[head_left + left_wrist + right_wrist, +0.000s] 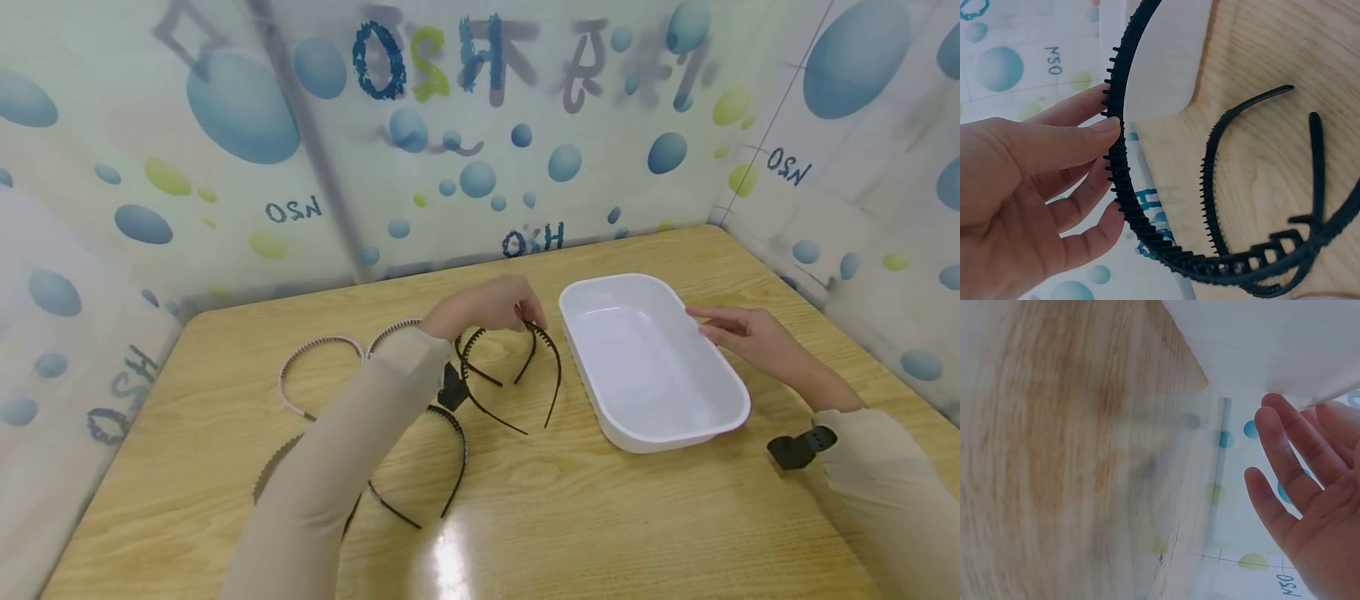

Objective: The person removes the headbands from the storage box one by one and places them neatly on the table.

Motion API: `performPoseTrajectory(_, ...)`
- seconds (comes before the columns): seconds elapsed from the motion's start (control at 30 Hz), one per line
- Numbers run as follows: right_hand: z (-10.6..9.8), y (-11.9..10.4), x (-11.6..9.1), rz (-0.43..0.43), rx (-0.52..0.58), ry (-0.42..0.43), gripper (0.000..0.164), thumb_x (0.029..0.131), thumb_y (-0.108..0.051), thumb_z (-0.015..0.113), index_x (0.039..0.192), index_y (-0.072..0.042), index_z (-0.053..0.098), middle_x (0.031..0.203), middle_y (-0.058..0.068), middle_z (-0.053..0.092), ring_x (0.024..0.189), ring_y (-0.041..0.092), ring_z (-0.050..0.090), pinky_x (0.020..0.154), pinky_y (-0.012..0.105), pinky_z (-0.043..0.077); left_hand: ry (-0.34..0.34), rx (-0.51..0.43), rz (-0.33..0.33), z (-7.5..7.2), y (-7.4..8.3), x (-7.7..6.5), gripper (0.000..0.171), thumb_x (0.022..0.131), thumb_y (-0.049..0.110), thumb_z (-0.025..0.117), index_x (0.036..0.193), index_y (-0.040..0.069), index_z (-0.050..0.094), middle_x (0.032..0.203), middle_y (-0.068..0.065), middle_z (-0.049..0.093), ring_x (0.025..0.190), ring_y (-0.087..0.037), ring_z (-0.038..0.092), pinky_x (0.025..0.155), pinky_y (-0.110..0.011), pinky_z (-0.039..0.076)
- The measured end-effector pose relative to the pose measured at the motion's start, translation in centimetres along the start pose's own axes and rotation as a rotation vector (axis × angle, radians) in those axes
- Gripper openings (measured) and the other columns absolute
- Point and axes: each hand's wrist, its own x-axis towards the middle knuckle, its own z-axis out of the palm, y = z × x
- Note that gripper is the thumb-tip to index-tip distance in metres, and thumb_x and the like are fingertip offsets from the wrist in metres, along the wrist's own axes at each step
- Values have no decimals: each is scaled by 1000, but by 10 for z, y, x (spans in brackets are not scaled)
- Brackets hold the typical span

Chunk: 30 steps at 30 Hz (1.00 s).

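Observation:
My left hand pinches a black toothed headband between thumb and fingers near the top of its curve. Its two thin ends point down and toward me in the head view. Behind it on the table is a second black toothed headband, partly overlapped by the first. At the right, my right hand touches the side rim of a white plastic basin with extended fingers. In the right wrist view its fingertips are right at the basin's outer wall.
Left of the black headbands lie a pink headband and another light one. Nearer are a dark headband and a grey one, partly behind the left sleeve. A printed curtain borders the wooden table.

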Motion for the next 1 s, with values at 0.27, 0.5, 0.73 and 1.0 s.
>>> performPoseTrajectory(0.27,-1,0,0,-5,-3,-2,41,95,-17,50,128,7,48,125,29,48,94,-13,49,71,7,43,-45,-28,-14,14,-6,2,28,85,-9,57,104,7,70,102,-3,66,96,-13,58,83,-23,46)
performPoseTrajectory(0.5,0,0,0,-9,10,-2,40,95,-15,50,128,8,47,125,30,48,93,-15,49,71,7,43,-69,-12,-11,27,-5,3,30,83,-12,57,104,5,69,103,-6,65,98,-16,57,82,-21,45)
performPoseTrajectory(0.73,1,2,1,-17,16,-1,39,95,-12,50,128,8,47,125,30,47,92,-19,44,71,7,43,-109,3,-55,35,-4,2,31,84,-10,56,105,8,69,105,-3,64,101,-15,56,83,-21,45)
performPoseTrajectory(1.0,2,2,1,-24,25,10,39,95,-12,50,127,9,47,125,31,47,91,-20,44,71,7,43,-109,-4,-38,40,-5,-2,28,85,-7,59,105,10,70,105,-1,65,101,-14,56,83,-21,45)
